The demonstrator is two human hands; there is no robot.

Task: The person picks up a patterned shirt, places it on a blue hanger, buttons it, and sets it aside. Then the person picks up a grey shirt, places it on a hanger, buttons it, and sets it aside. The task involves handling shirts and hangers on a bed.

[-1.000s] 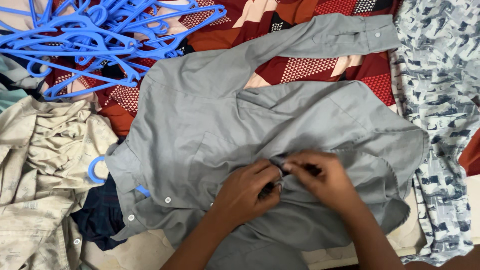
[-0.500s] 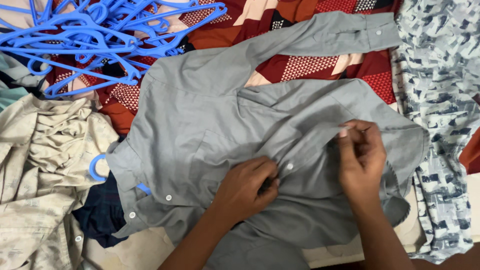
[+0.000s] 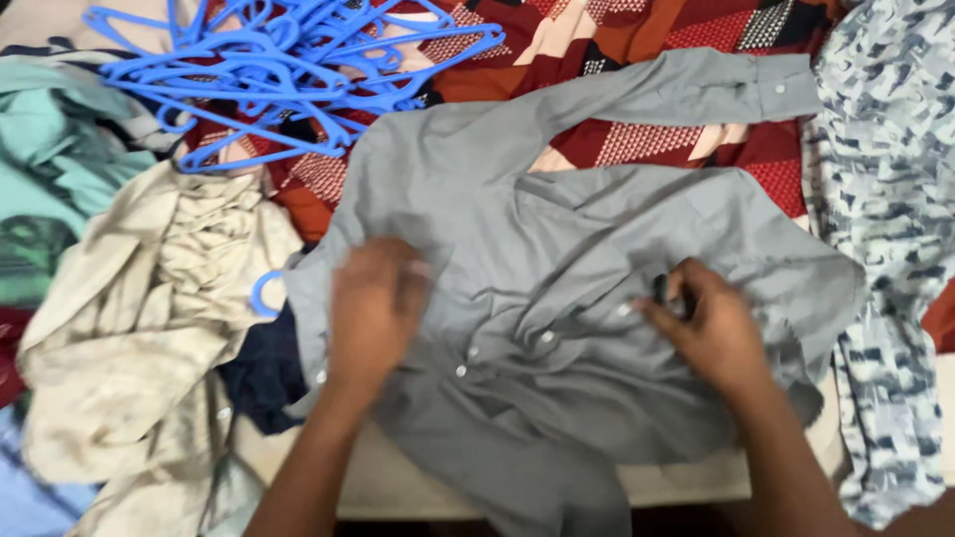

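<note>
Not much open room here — the grey button-up cotton shirt (image 3: 557, 298) is spread flat across the middle, with the left hand (image 3: 373, 308) pressed on its left front and the right hand (image 3: 706, 328) on its right front, so only the buttoned strip between them is open. Top left is blocked by a tangled pile of blue plastic hangers (image 3: 288, 65). The crumpled beige shirt (image 3: 159, 338) crowds the left edge, the blue-and-white patterned shirt (image 3: 885, 249) walls off the right. The only bare stretch is the red patterned bedsheet (image 3: 676, 139) between sleeve and body — flat, nothing on it.
</note>
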